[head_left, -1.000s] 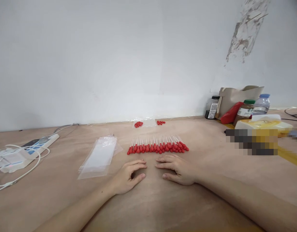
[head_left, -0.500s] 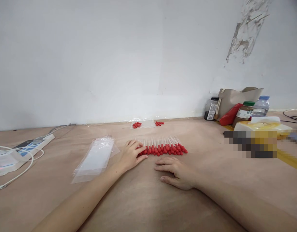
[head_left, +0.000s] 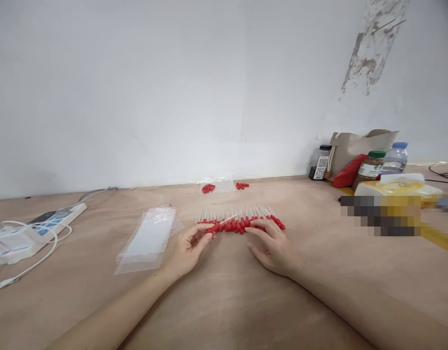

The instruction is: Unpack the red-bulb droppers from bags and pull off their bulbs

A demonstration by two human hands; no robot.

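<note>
Soft, fairly bright light spread evenly over the pale wall (head_left: 173, 97) at twelve o'clock; I couldn't tell its source. Muted shadow gathered beneath the right forearm (head_left: 355, 296) towards five. Whitish glare washed the plastic sleeves (head_left: 147, 236) at eight. The red-bulbed pieces (head_left: 228, 226) had softly blurred stems, coarse pixel blocks hid a patch between three and four, and wide-angle stretching lengthened the forearms near the lower edge.
</note>
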